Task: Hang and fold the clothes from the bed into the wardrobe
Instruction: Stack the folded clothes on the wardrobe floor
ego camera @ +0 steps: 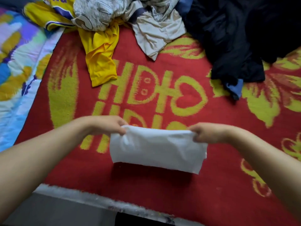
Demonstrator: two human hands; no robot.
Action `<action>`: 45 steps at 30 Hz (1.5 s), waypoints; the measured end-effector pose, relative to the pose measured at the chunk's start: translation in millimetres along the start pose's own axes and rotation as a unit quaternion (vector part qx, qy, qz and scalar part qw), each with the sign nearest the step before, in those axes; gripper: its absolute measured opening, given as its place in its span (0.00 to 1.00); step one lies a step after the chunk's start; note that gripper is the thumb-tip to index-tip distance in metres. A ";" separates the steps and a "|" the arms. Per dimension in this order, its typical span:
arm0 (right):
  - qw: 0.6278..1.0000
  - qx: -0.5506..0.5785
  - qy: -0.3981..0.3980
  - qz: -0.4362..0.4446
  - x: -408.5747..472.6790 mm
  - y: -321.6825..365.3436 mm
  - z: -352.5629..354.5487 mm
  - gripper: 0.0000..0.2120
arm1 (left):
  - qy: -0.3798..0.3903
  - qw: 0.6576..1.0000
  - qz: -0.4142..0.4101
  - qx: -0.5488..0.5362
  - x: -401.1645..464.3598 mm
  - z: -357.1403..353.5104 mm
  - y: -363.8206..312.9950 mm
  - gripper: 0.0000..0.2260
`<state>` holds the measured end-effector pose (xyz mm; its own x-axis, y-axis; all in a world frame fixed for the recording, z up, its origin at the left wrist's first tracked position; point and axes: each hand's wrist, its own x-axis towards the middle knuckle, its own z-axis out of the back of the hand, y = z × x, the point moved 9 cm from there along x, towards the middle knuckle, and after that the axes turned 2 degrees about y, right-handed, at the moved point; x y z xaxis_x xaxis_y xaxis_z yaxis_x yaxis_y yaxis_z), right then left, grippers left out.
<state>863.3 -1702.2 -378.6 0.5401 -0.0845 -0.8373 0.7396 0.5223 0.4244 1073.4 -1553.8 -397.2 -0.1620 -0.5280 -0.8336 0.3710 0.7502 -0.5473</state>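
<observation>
White folded cloth [157,148] hangs over the red-and-yellow blanket [162,190], pinched at its top corners by the left hand [108,125] and right hand [206,133]. Yellow jersey [99,51], cream garment [156,33] and dark clothes [236,38] lie beyond.

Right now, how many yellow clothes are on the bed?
2 that I can tell: a yellow jersey with purple trim at the top left, and a plain yellow shirt hanging down beside it, partly under a cream printed garment. The pile may hide more.

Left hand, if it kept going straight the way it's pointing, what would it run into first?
The left hand points toward the right hand along the white cloth both grip, so it would probably bunch that cloth first.
</observation>
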 end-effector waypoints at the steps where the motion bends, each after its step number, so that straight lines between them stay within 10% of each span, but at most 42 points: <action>1: 0.999 0.010 -0.041 -0.014 9.2 -8.8 15.1 0.16 | -0.030 0.999 0.002 -0.040 10.1 15.6 1.5 0.07; 6: 0.980 0.004 -0.186 -0.074 62.0 -43.0 37.7 0.13 | -0.271 0.961 0.050 -0.034 58.4 65.0 22.5 0.06; 11: 0.910 -0.116 -0.382 -0.113 68.4 -16.9 4.2 0.26 | -0.478 0.831 -0.021 0.283 56.3 21.7 -12.9 0.22; 15: 0.918 -0.122 -0.377 -0.028 96.9 35.2 -56.4 0.26 | -0.416 0.814 -0.065 0.400 84.3 -54.8 -30.5 0.24; 28: 0.907 -0.087 -0.365 -0.192 57.1 -96.4 -72.1 0.26 | -0.430 0.847 0.085 0.302 66.8 -9.9 77.3 0.26; 34: 0.920 -0.190 -0.341 0.023 34.6 -3.2 -119.3 0.35 | -0.345 0.795 -0.177 0.466 37.8 -106.5 27.6 0.32; 38: 0.932 -0.225 -0.283 -0.010 52.3 0.7 -146.7 0.46 | -0.302 0.798 -0.125 0.506 50.5 -123.8 38.4 0.36; 45: 0.947 -0.163 -0.263 -0.085 76.6 -15.9 -119.9 0.37 | -0.328 0.778 -0.089 0.529 60.8 -84.3 25.9 0.29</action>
<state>844.8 -1615.2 -490.8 0.6127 -0.5578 -0.5598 0.7174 0.6897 0.0979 996.1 -1532.9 -468.3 0.0767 -0.9359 -0.3439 0.9968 0.0792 0.0069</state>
